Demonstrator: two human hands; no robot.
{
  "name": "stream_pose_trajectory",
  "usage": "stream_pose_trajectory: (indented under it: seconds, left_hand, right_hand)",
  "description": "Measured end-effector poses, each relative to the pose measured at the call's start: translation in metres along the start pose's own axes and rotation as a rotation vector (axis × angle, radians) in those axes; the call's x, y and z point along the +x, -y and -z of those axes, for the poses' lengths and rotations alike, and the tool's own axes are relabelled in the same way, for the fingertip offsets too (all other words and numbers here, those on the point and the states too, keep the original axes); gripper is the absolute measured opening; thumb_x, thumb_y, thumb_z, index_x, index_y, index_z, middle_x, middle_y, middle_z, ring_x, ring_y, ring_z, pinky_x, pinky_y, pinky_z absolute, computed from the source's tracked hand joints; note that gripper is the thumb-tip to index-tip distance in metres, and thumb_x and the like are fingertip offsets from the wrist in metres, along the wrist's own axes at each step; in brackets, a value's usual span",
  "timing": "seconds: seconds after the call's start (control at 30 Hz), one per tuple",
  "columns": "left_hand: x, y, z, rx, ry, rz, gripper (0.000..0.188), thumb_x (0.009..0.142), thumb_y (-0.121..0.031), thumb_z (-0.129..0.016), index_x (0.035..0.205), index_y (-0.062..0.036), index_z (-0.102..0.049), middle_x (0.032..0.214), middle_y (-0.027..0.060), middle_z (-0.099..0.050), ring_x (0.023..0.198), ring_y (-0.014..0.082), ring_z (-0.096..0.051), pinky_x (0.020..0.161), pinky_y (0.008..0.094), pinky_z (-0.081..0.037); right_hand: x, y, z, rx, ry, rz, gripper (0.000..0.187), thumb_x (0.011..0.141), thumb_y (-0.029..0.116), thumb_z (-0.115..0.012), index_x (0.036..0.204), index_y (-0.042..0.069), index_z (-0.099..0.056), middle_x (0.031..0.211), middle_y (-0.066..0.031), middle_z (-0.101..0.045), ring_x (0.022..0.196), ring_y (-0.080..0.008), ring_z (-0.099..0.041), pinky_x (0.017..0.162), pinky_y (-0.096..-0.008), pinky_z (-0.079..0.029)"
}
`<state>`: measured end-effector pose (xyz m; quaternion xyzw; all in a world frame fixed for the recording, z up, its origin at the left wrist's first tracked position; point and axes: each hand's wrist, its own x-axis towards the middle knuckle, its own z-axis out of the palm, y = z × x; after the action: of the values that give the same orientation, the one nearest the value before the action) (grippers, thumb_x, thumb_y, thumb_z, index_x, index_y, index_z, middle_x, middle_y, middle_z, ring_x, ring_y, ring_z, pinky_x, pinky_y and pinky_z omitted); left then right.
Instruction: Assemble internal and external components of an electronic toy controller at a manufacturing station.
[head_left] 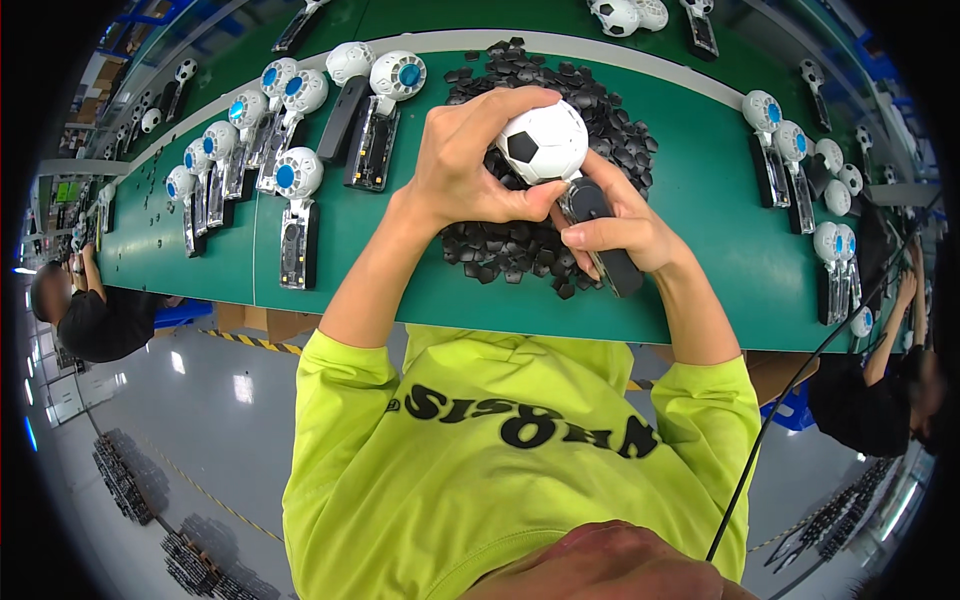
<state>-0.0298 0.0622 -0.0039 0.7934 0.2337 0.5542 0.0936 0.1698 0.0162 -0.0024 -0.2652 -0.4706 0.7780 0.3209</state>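
Observation:
A handheld fan with a football-patterned white head [552, 140] and a dark handle [612, 250] is held tilted above the bench. The fingers and thumb of my left hand [455, 160] are closed round the white head. Around the handle, just below the head, my right hand [640, 230] is closed, with its thumb lying across it. One black pentagon patch shows on the head's near side; whether a small piece sits under my fingertips is hidden. Beneath both hands spreads a pile of small black pentagon pieces [495, 250] on the green bench [400, 270].
Several fans with open handles and blue hubs [297, 175] stand at the left, beside a dark handle cover [343, 120]. More fans [765, 130] line the right side. Co-workers sit at the far left [105, 320] and far right [870, 390]. A black cable [765, 420] hangs at the right.

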Motion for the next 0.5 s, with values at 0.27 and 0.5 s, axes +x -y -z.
stream_pose_trajectory:
  seconds: [0.27, 0.5]
  left_hand:
    - [-0.004, 0.000, -0.012, -0.098, -0.091, -0.095, 0.058, 0.055, -0.024, -0.085, 0.106, -0.0031, -0.067, 0.090, 0.0093, -0.071, 0.067, 0.0206, -0.065, 0.059, 0.0289, -0.054]
    - [0.005, -0.004, -0.019, -0.024, 0.037, -0.061, 0.057, 0.056, -0.025, -0.086, 0.106, -0.0038, -0.067, 0.088, 0.0085, -0.070, 0.065, 0.0211, -0.063, 0.059, 0.0292, -0.053]
  right_hand:
    - [0.005, -0.010, -0.024, -0.054, -0.110, 0.209, 0.082, 0.072, 0.000, -0.076, 0.143, 0.004, -0.034, 0.093, -0.0130, -0.063, 0.058, -0.0149, -0.057, 0.045, -0.0250, -0.047]
    - [0.000, -0.003, -0.011, 0.122, -0.148, 0.137, 0.084, 0.069, 0.001, -0.083, 0.139, 0.003, -0.036, 0.105, -0.0156, -0.061, 0.066, -0.0162, -0.058, 0.048, -0.0252, -0.049]
